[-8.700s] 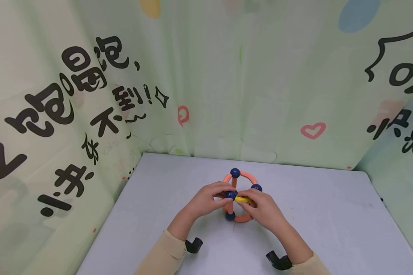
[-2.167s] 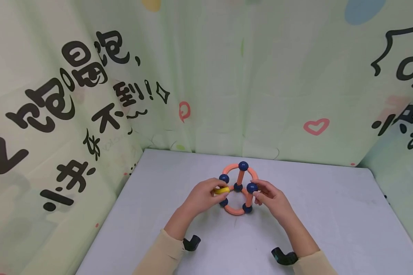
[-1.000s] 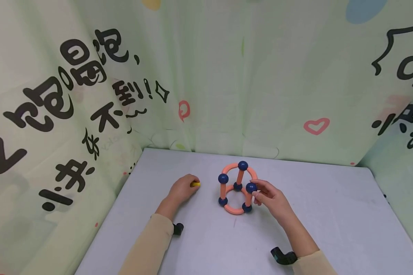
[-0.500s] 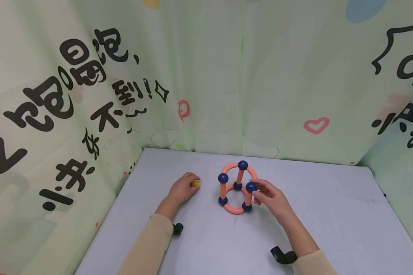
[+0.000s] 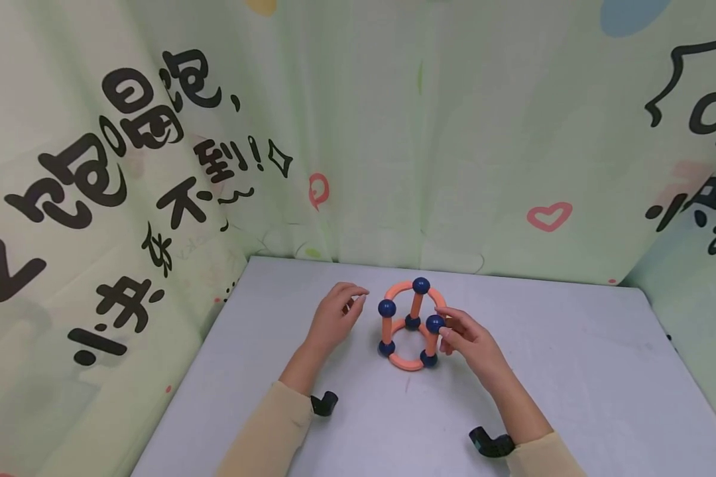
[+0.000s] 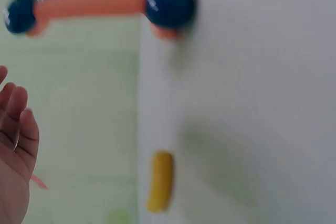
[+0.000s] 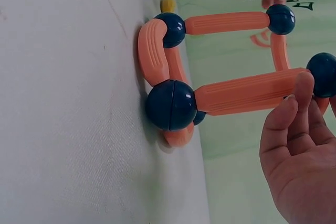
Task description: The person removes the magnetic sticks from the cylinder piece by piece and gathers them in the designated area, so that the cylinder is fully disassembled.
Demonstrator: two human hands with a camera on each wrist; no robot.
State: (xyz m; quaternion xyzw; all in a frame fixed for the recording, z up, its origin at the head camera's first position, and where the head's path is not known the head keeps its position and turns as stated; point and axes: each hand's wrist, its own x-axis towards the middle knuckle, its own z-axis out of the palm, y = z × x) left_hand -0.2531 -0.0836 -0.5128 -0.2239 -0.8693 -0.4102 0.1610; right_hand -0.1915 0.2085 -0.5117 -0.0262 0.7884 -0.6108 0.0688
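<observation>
A magnetic ball-and-rod frame [image 5: 416, 305] stands on the table: orange curved rods form a lower ring and an upper arc, joined by upright orange rods [image 7: 228, 24] with navy balls at the joints. My right hand [image 5: 470, 341] holds it at the near right post, thumb and fingers by the top navy ball [image 5: 435, 324]. Left of the frame, my left hand [image 5: 334, 321] hovers apart from it, fingers loosely bent and holding nothing. A short yellow rod [image 6: 161, 182] lies on the table in the left wrist view; in the head view it is hidden behind the left hand.
The white table [image 5: 543, 371] ends at a pale green curtain [image 5: 453, 165] with black lettering, close behind the frame. Black wrist mounts [image 5: 492, 442] stick out inward from both sleeves.
My left hand carried the yellow rod from the frame leftward, let go of it on the table, and has now risen back toward the frame. The right hand stays at the post.
</observation>
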